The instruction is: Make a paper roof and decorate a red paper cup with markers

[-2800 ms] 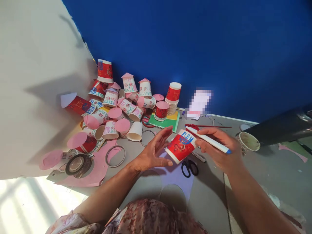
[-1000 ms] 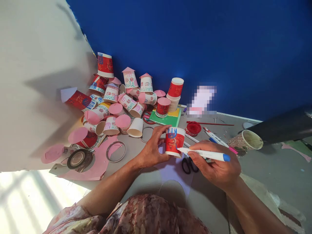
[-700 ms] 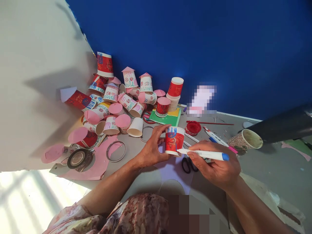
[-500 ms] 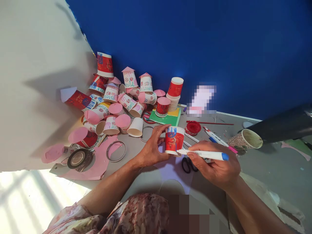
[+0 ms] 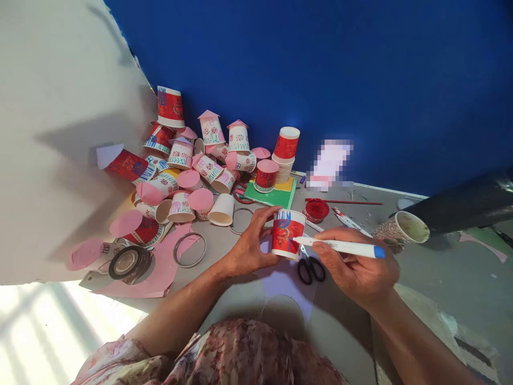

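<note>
A red paper cup (image 5: 284, 245) with a white rim and blue drawn lines is gripped between the thumb and fingers of my left hand (image 5: 252, 243). My right hand (image 5: 356, 272) is closed around a white marker (image 5: 348, 247) with a blue end. The marker's tip meets the cup's red side, near its right edge. Black-handled scissors (image 5: 310, 269) lie just below the cup, on a sheet of purple paper (image 5: 288, 291).
Decorated paper cups (image 5: 182, 206), several with pink paper tops, are piled at the left. A cup stack (image 5: 285, 155) stands behind on a green book (image 5: 272, 195). Tape rolls (image 5: 130, 262) rest on pink paper (image 5: 160, 272). A patterned cup (image 5: 401, 230) and red pot (image 5: 316, 209) are rightward.
The marker tip has moved up along the cup's side from near its lower edge, and my right hand has shifted slightly right. My left hand still holds the cup.
</note>
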Tool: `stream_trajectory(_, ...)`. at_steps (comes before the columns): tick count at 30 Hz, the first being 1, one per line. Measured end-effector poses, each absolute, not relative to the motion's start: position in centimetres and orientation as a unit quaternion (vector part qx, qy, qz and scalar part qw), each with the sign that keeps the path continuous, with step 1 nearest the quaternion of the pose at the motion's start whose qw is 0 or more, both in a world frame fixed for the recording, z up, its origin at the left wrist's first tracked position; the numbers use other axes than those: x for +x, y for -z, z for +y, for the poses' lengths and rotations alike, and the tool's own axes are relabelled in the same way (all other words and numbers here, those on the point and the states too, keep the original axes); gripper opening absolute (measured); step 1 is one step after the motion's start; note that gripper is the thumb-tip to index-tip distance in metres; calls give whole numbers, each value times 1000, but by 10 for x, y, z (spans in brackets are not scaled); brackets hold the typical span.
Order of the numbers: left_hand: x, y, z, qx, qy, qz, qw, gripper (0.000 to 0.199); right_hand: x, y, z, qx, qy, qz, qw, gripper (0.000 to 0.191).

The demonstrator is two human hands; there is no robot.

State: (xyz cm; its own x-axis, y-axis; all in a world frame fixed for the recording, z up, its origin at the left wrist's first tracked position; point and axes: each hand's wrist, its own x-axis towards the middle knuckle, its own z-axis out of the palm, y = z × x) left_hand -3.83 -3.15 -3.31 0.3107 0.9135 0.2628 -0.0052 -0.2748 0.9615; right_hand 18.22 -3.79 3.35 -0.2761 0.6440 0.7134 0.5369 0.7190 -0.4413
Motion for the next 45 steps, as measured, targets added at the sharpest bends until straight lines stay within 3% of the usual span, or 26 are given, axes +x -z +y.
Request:
stream_trajectory(6, -38, 37, -30, 661, -457, 345, 485, 94, 182, -34, -36, -355, -46, -810, 465, 10)
stream_trajectory(21, -39, 38, -28, 557, -493, 312, 591, 94, 188, -38, -38, -382, -9, -795, 472, 10)
stream_trajectory(45, -36, 31, -27, 524, -510, 307, 609, 93, 185, -47, -40, -339, -50, -816, 465, 14)
